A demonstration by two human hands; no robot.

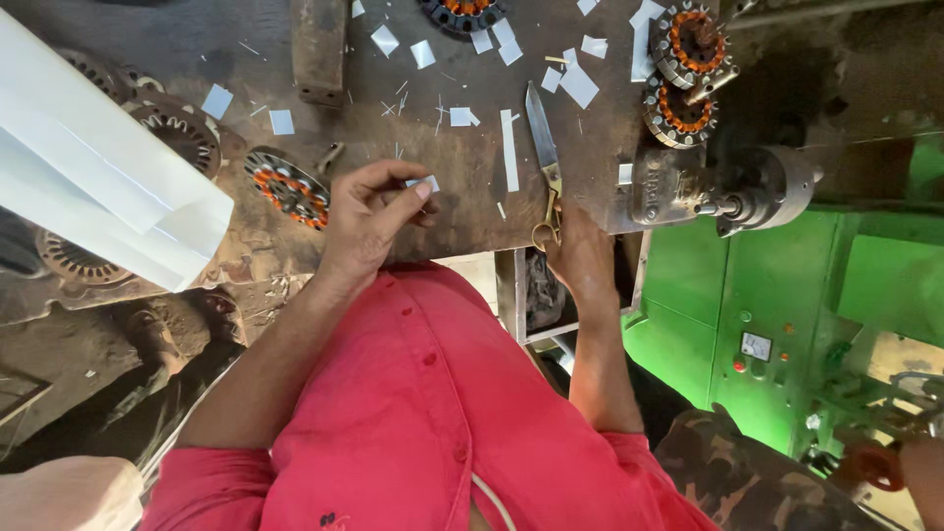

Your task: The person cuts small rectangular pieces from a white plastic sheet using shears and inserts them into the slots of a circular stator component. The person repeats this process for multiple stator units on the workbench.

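The right hand [580, 258] is half hidden past the near edge of the surface [462, 192], its fingers closed on the brass handles of the scissors [544, 162], whose blades lie flat among paper scraps. The left hand [369, 211] pinches a small white paper slip [425, 183] between thumb and fingertips, beside a wound stator [287, 187]. A folded white sheet [93, 182] is cut off at left.

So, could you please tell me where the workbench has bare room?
Barest: the dark bench top between the left hand and the brass-handled scissors. Crowded: white paper scraps and copper-wound stators at the far edge.
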